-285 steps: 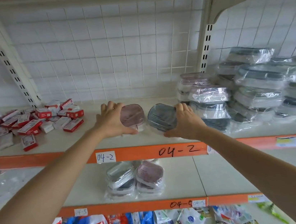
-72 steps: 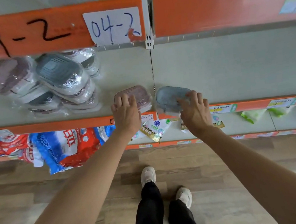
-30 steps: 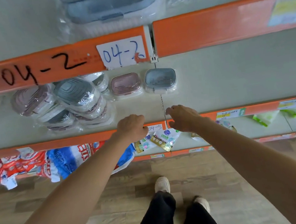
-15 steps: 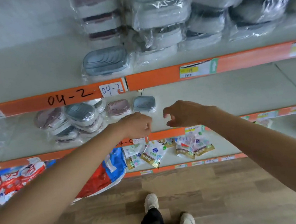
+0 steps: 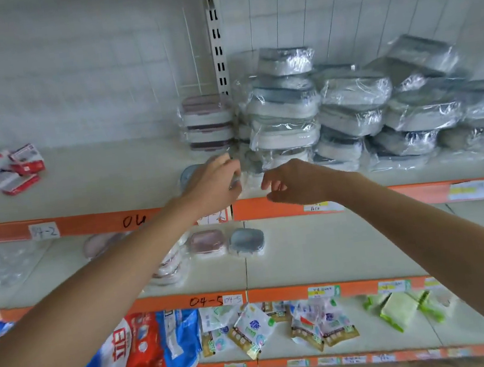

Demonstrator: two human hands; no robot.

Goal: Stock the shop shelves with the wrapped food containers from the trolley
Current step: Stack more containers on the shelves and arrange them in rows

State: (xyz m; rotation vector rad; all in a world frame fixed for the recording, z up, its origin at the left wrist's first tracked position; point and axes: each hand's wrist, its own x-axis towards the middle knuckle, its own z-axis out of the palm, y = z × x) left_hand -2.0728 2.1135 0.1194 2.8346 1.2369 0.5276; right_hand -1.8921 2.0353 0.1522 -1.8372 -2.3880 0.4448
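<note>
— Orange edging runs along every shelf; where are the hands?
— Both reach to the top shelf (image 5: 105, 183). The left hand (image 5: 214, 183) lies over a blue-grey wrapped container (image 5: 186, 175) near the shelf's front edge; whether its fingers actually grip it I cannot tell, as the hand hides most of it. The right hand (image 5: 292, 181) hovers just to the right, fingers loosely curled, holding nothing.
— And the rest of the stock?
— A stack of pink-lidded containers (image 5: 207, 123) stands behind the left hand, with a big heap of wrapped grey containers (image 5: 357, 112) to its right. On the middle shelf (image 5: 335, 248) a pink container (image 5: 206, 241) and a blue container (image 5: 246, 239) sit side by side.
— Anything else?
— Red and white boxes (image 5: 2, 171) lie far left on the top shelf; snack packets (image 5: 254, 329) fill the bottom one.
</note>
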